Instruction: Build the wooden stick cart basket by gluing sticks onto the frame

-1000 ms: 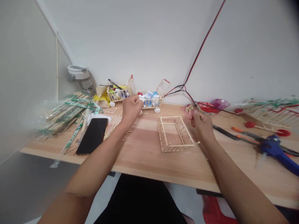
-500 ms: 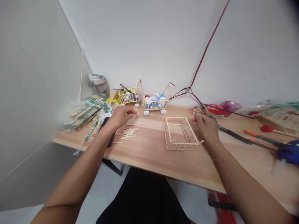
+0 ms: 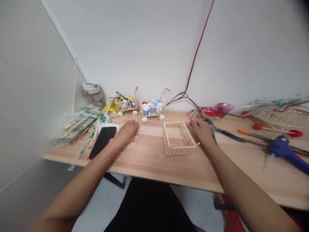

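Two hands (image 3: 126,133) (image 3: 201,130) are seen at the counter (image 3: 149,164), and two wheeled stick carts (image 3: 127,104) (image 3: 153,109), one stick frame (image 3: 178,152), one phone (image 3: 102,141) and one glue gun (image 3: 277,149) are counted.

Pale wooden stick frame (image 3: 178,151) on a honey-toned desk (image 3: 149,167), with blue glue gun (image 3: 277,149), red-and-black cables (image 3: 196,61), white wall (image 3: 241,48).

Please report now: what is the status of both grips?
Left grip open, on loose wooden sticks. Right grip pinching small stick, beside stick-built basket frame. Black phone beside left grip.
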`<state>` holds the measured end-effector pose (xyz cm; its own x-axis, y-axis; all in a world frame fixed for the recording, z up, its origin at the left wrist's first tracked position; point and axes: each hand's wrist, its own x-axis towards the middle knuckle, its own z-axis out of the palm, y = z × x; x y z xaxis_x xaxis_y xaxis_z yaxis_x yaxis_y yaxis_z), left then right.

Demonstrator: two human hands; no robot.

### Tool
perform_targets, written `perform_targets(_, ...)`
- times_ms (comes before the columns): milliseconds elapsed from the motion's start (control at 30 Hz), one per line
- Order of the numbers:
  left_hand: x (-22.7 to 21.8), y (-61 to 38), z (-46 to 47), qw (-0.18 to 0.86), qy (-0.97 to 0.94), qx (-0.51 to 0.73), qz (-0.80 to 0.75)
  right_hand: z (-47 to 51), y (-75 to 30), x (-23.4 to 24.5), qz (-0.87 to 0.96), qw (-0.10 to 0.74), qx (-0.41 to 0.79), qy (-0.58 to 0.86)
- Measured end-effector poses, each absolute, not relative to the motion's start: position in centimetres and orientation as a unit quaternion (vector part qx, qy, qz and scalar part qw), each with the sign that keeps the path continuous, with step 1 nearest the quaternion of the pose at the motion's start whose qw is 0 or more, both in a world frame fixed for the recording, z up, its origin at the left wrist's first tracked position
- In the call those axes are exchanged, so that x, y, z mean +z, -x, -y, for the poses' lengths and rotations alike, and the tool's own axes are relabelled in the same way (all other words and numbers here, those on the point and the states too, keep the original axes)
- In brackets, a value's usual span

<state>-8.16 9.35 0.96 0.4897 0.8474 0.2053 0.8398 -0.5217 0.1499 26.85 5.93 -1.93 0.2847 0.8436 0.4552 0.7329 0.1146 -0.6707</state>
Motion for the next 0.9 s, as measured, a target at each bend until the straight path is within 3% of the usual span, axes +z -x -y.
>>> perform_targets(167, 1.7, 6.9, -9.1, 0.038, -0.835, 0.200, -0.511, -6.1, -26.9, -2.1, 0.596, 0.458, 0.064, 0.657)
perform_targets(300, 2.8, 4.0, -8.9, 0.208, -0.796, 0.343, -0.454, -6.4, -27.1, -2.3, 0.600, 0.466, 0.071, 0.646)
perform_targets(433, 3.1, 0.8, -9.3, 0.416, -0.718, 0.377, -0.411, -6.5, -27.2, -2.4, 0.604, 0.472, 0.089, 0.636)
perform_targets(500, 3.1, -0.3, -9.7, 0.467, -0.685, 0.375, -0.415, -6.5, -27.3, -2.5, 0.603, 0.477, 0.098, 0.631)
perform_targets(700, 3.9, -2.6, -11.3, 0.465, -0.670, 0.411, -0.409, -6.7, -27.3, -2.6, 0.589, 0.504, 0.112, 0.622)
perform_targets(900, 6.5, -5.6, -10.9, 0.518, -0.691, 0.409, -0.294, -6.0, -26.9, -0.8, 0.557, 0.606, 0.210, 0.527)
